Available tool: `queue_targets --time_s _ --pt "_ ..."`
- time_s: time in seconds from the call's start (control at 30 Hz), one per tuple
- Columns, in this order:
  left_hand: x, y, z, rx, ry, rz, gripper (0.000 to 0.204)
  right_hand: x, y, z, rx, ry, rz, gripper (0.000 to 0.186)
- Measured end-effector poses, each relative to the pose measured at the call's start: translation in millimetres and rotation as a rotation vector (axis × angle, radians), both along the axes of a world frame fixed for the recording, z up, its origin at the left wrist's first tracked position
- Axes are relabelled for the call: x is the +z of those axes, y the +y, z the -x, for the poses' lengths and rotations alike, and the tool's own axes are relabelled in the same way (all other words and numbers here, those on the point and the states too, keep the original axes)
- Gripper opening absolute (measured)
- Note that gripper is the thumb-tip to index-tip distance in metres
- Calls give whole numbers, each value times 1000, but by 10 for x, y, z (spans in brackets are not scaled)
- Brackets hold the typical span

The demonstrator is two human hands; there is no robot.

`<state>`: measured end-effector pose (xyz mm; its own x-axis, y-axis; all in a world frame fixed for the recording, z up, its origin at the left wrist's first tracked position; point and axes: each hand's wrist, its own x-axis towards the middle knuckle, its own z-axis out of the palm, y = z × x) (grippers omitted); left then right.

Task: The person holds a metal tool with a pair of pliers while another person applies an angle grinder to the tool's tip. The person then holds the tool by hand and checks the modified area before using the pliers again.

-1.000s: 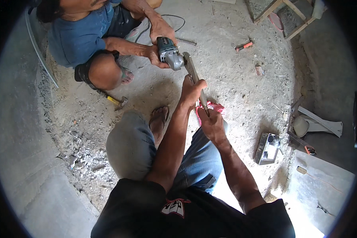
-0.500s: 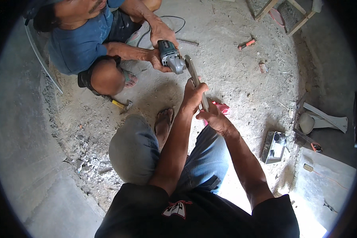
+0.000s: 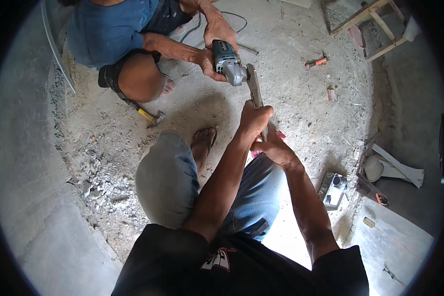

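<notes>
My left hand (image 3: 254, 121) grips a long, narrow greyish bar (image 3: 254, 84) around its middle, thumb over it. Lower down, my right hand (image 3: 276, 150) is wrapped round the bar's near end, above my jeans. The far end meets the head of a teal and silver angle grinder (image 3: 225, 60), held in both hands of a crouching person, their upper hand (image 3: 218, 30) on its back and their lower hand (image 3: 207, 65) alongside. A pink-red item (image 3: 281, 134) lies partly hidden behind my right hand.
An orange hammer (image 3: 315, 62) and yellow hammer (image 3: 145, 114) lie on the dusty floor (image 3: 311, 113). A wooden frame (image 3: 379, 28) is at upper right; a metal box (image 3: 333, 201), saw (image 3: 382, 199) and white pieces (image 3: 404, 175) are at right. Rubble (image 3: 108, 187) lies left, near grey walls.
My view has shifted a little, so the floor items sit differently in the picture. My right hand has changed its grip on the bar, thumb now laid across toward my left hand.
</notes>
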<state>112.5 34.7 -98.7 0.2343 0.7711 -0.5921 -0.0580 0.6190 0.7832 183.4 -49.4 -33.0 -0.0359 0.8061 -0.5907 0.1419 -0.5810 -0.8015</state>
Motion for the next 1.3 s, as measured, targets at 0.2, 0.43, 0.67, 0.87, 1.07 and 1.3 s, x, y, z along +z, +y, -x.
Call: queue_targets --time_s 0.2,0.43,0.67,0.87,1.07,1.3 --pt "-98 15 -2 -164 87 20 55 -165 20 -24 -29 129 97 64" --pt "-139 67 55 -223 69 34 62 -524 -19 -176 59 32 111 59" --pt "-71 40 23 -198 19 63 61 -477 -40 -119 -79 80 119 39" --pt "-203 34 40 -177 -11 36 57 -519 -13 -59 -95 -16 105 37" --pt "-198 -56 -28 -33 -10 -98 11 -568 -40 -61 -85 -32 -18 32" --pt "-275 -113 26 10 -118 -111 28 -707 -70 -65 -43 -158 -103 48"
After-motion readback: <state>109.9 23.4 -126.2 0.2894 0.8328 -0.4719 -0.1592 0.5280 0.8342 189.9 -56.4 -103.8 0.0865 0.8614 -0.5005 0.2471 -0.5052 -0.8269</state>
